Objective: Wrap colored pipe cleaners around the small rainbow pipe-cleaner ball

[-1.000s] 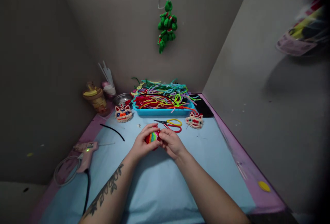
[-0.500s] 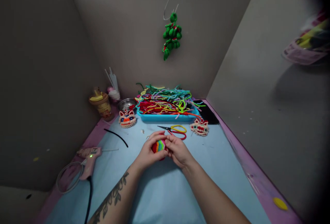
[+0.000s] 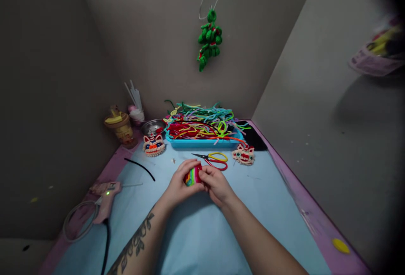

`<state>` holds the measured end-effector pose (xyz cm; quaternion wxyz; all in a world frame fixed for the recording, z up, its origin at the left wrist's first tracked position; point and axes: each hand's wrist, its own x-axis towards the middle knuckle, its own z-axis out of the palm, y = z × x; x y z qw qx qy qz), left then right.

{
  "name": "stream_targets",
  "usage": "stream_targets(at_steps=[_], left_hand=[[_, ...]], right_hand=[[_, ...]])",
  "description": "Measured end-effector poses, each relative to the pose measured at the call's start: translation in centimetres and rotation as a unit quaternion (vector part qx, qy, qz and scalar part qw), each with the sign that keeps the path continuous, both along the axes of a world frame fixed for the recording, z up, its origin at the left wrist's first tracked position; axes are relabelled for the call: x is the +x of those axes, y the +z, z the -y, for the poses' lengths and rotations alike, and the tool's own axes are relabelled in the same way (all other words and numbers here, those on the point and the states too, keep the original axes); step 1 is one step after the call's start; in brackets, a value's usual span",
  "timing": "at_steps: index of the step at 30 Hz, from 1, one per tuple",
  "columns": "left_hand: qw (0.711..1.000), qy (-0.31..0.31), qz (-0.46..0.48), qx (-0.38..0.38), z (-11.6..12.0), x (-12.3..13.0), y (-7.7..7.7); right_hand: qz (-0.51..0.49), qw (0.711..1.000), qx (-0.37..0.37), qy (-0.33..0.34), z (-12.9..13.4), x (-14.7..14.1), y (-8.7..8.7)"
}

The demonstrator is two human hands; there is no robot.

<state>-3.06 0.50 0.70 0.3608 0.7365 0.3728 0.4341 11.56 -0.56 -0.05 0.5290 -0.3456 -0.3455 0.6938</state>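
Observation:
A small rainbow-striped fuzzy piece (image 3: 192, 176) with a red edge is held over the blue mat (image 3: 202, 237) at the middle of the view. My left hand (image 3: 182, 182) wraps round its left side, fingers above and thumb below. At its right edge my right hand (image 3: 216, 183) pinches it between thumb and fingers. The fingertips of both hands nearly meet, and part of the piece is hidden by them. Just beyond the hands lie scissors (image 3: 218, 161) with one yellow and one red handle.
A blue tray (image 3: 202, 144) heaped with colourful pipe cleaners stands at the back. Lion-like faces lie left (image 3: 154, 145) and right (image 3: 244, 155). A pink glue gun (image 3: 106, 202), a black strip (image 3: 141, 168), a metal bowl (image 3: 145, 130) and cups are on the left.
The striped piece has turned in my hands, showing its stripes more upright and more of its red right edge. The whole view has shifted slightly.

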Motion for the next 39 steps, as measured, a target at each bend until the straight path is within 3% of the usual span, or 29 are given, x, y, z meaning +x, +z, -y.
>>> stream_targets(at_steps=[10,16,24,32,39], left_hand=[[0.999,-0.047,0.011,0.002,-0.1,-0.4,-0.2],[0.977,-0.083,0.134,-0.147,-0.4,-0.7,-1.0],[0.933,-0.081,0.221,-0.274,-0.1,-0.5,-1.2],[0.938,-0.093,0.208,-0.259,0.1,-0.3,-1.6],[0.947,-0.057,0.209,-0.237,0.3,0.2,-1.6]], right_hand=[[-0.037,0.998,-0.037,0.027,0.0,0.3,0.2],[-0.001,0.999,-0.035,0.006,-0.2,0.7,0.3],[0.007,0.998,0.007,0.07,0.5,0.6,1.1],[0.004,0.999,0.011,0.045,0.4,0.1,0.7],[0.018,0.999,0.032,0.009,0.4,-0.3,0.1]])
